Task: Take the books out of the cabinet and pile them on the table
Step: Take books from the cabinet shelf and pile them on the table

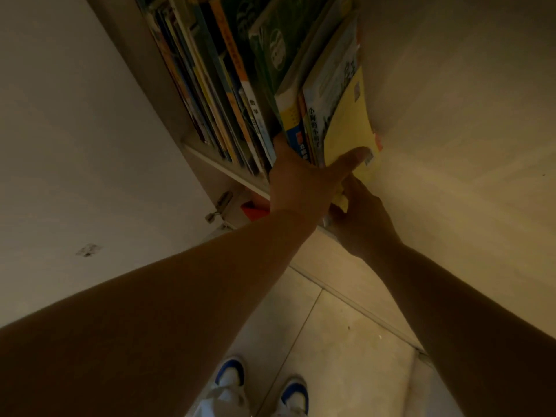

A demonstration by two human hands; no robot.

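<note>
Left hand: my left hand (304, 182) reaches up to the shelf edge; thumb stretched out flat across the lower face of the yellow book (349, 136), fingers gone in between the spines on the other side; so I am clamping a small bunch of books between thumb and fingers
Right hand: my right hand (361, 218) sits just below and right of the left; its fingers curl up under the bottom edge of the yellow book, gripping it from beneath; fingertips hidden behind the left hand
Yellow book: outermost on the right of the row; leaning; its bottom corner hangs past the shelf lip (228, 173); just beside the pale side wall (451, 115), the gap there narrow
Bunch in my grip: a blue-and-yellow spined book (293, 121) and a picture-covered book (331, 85) pressed against the yellow one; a green-covered book (279, 46) leans over them from the left
Rest of the row: thin books (210, 94) packed upright to tilted, filling the shelf to its left end; all still inside the cabinet
Cabinet door: open on the left (75, 115); a metal hinge (221, 206) under the shelf lip; something red-orange (254, 210) just below it, partly hidden by my wrist
Open room: tiled floor (346, 341) below, open between my two forearms; my white-and-blue shoes (261, 389) near the bottom edge
</note>
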